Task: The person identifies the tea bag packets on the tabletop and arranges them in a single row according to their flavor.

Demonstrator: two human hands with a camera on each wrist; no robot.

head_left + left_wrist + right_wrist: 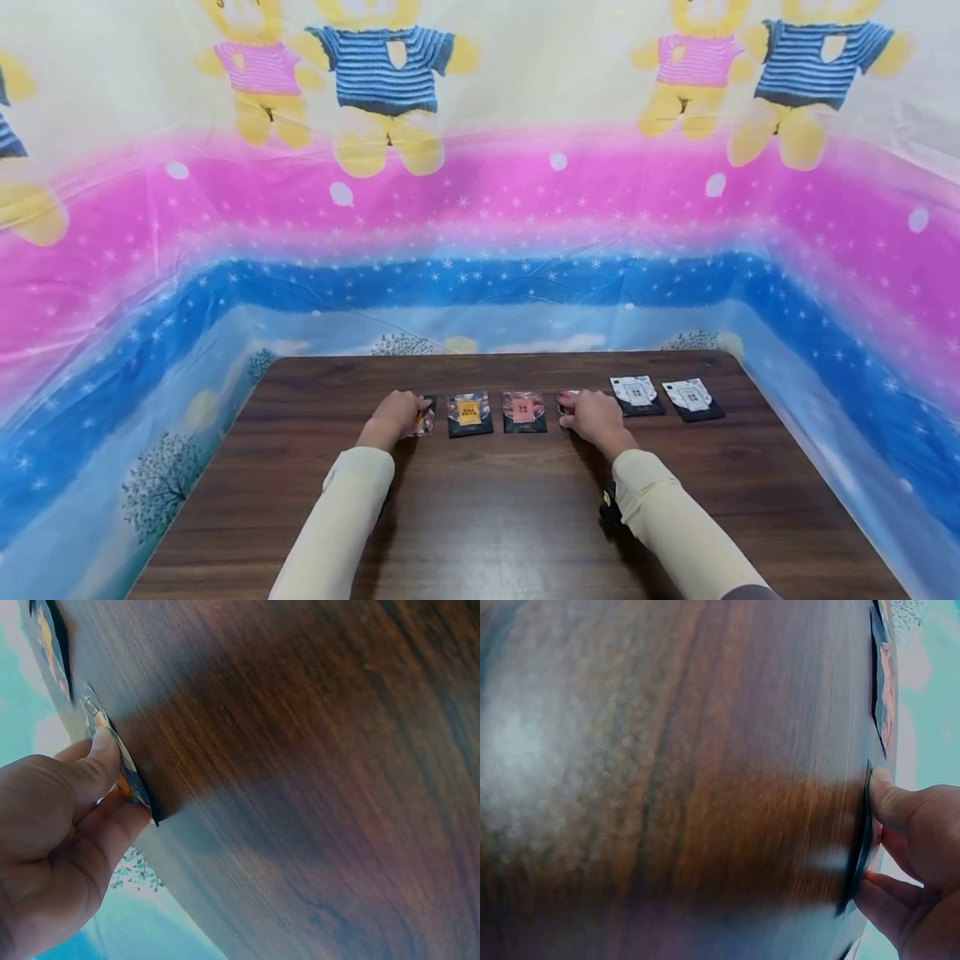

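Observation:
My left hand (397, 417) holds a flat sachet with an orange-yellow label (124, 769) at the left end of a row, thumb on one edge and fingers on the other. My right hand (597, 417) grips a red-pink sachet (566, 402) by its edges, low over the table. In the right wrist view its dark edge shows between thumb and fingers, and the hand hides most of its face. Between the hands lie a yellow-labelled sachet (469, 413) and a pink-labelled sachet (523, 412), side by side.
Two white-and-black sachets (637, 395) (692, 399) lie right of my right hand, slightly tilted. The dark wooden table (495, 517) has rounded far corners. A printed curtain (480, 200) with bears and snowflakes surrounds its back and sides.

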